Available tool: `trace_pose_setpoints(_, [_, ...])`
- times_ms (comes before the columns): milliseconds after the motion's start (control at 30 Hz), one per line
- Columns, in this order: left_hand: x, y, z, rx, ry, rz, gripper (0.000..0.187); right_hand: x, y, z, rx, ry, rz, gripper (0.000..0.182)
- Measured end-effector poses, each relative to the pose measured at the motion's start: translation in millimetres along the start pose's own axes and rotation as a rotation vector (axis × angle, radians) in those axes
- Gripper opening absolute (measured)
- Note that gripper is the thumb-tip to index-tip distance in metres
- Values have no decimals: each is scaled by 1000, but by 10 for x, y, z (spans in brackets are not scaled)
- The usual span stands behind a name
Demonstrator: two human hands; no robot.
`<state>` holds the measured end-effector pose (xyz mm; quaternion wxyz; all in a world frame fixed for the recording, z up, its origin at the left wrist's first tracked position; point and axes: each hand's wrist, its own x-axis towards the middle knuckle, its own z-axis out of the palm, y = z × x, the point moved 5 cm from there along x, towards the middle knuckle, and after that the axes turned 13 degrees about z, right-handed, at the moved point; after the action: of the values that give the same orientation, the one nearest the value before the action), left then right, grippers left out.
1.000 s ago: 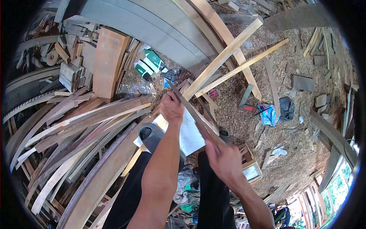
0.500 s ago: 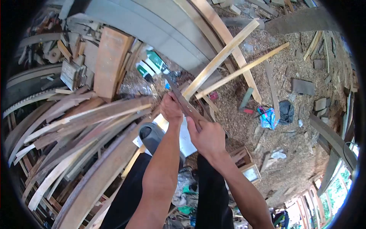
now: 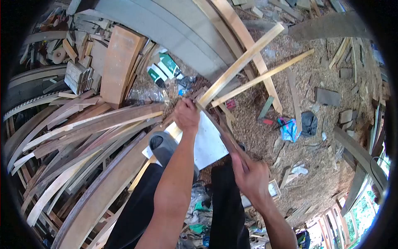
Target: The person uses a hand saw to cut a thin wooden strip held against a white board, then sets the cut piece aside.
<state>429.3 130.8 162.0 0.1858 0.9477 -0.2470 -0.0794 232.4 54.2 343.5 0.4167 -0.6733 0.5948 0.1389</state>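
Between the two hands, 1 long dark saw-like tool (image 3: pixel 224 136), slanting from far left to near right. Right hand (image 3: pixel 251 177) has its near end: grip closed, fingers wrapped round it, thumb along the top. Left hand (image 3: pixel 186 116) sits just left of the tool's far end, fingers curled; can't tell how tightly or on what, underside hidden.

Tool's far end is just beside the near end of the upper pale strip (image 3: pixel 242 62); can't tell if they touch. Lower pale strip (image 3: pixel 259 80) lies right of that, so 2 strips, both running off far right. 1 wider pale board (image 3: pixel 271 94) crosses them at an angle.

Below the tool: 1 white panel (image 3: pixel 210 149), left of the tool's near half. 1 grey shoe (image 3: pixel 161 147) beside the left forearm.

Right side, on the shavings-covered floor (image 3: pixel 319 182): 1 blue-pink bag (image 3: pixel 289 129), 1 black bag (image 3: pixel 309 124) next to it. Far left: 1 thick reddish-brown block (image 3: pixel 120 64). Left: plank pile (image 3: pixel 83 145), too overlapped to count.
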Motion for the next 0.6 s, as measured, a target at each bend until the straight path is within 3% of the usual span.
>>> trace_pose_setpoints(100, [42,23,19,-18,53,102,39,387,-304,424,-30,58,-93,46])
trace_pose_setpoints(200, [17,-34,24,-57,10,61,39,551,-479,529,-12,6,-48,45])
trace_pose_setpoints(500, [-42,-47,51,-30,18,54,39,-175,-112,-69,10,50,-65,39])
trace_pose_setpoints(600, [27,13,1,-65,16,17,39,-270,28,-170,-87,-63,54,30])
